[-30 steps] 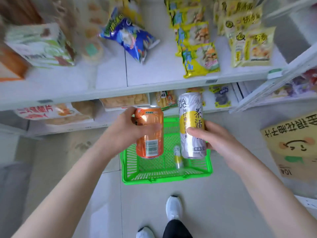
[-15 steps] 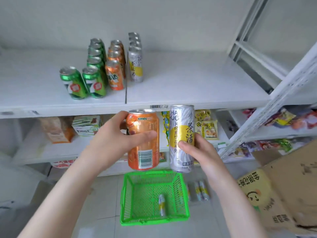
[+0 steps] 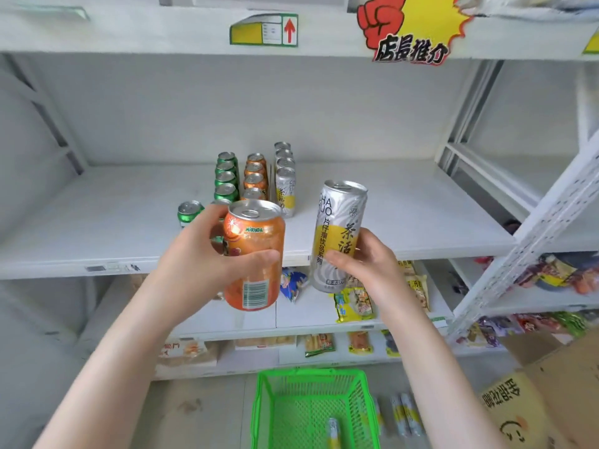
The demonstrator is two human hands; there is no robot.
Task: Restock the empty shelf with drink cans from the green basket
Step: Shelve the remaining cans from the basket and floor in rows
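My left hand [image 3: 201, 254] grips an orange Mirinda can [image 3: 254, 257], held upright in front of the white shelf [image 3: 405, 215]. My right hand [image 3: 366, 260] holds a tall silver-and-yellow tea can [image 3: 338, 234], tilted slightly right, beside it. On the shelf stand rows of green cans [image 3: 226, 176], orange cans [image 3: 255, 175] and silver tea cans [image 3: 285, 176]; one more green can [image 3: 189, 212] stands apart at the left. The green basket [image 3: 269, 403] sits on the floor below with one slim can [image 3: 334, 431] lying in it.
Snack bags [image 3: 355, 303] fill the lower shelves. A cardboard box [image 3: 531, 403] stands at the bottom right, and a few slim cans [image 3: 403, 413] lie on the floor beside the basket. A white slanted upright [image 3: 534, 228] rises at the right. A red-and-yellow promo sign [image 3: 408, 27] hangs above.
Both hands have risen with their cans from above the basket to shelf height, and my view has tilted up from the floor to the can shelf.
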